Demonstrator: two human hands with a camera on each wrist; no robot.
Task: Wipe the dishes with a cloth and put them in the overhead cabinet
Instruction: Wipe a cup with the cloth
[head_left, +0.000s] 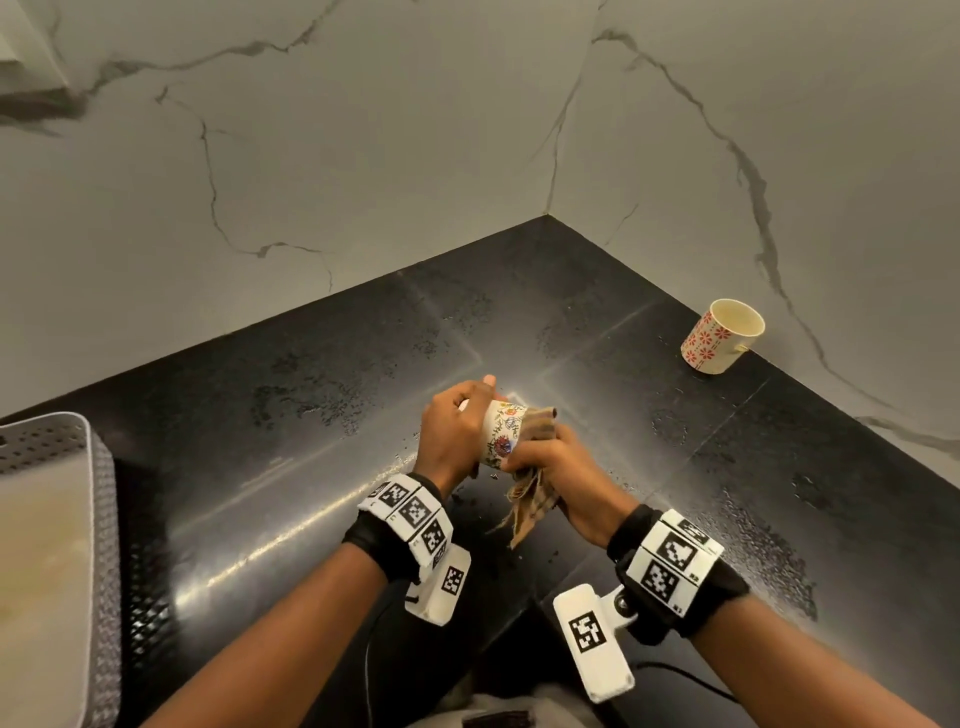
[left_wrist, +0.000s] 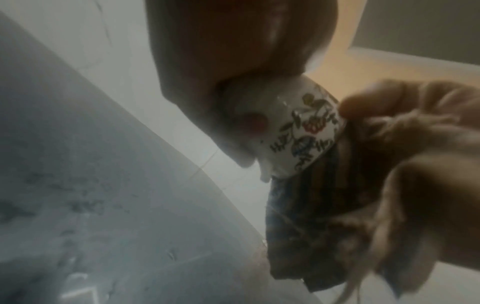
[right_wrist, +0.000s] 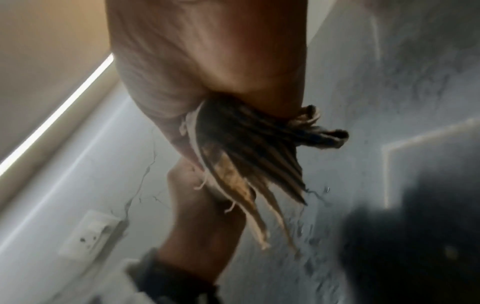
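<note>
Above the wet black counter, the left hand grasps a floral cup lying on its side, fingers curled round its base. The right hand clenches a frayed striped cloth, pressed into the cup's mouth. Right of them, against the marble wall, stands a red-patterned mug.

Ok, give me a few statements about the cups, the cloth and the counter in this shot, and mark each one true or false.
1. The left hand grips the floral cup. True.
2. The right hand holds a sponge. False: it grips a frayed striped cloth against the cup's mouth.
3. The red-patterned cup lies tipped on its side. False: it stands upright on the counter near the wall.
4. The black counter has water droplets on it. True.
5. A perforated grey basket sits at the counter's left. True.
</note>
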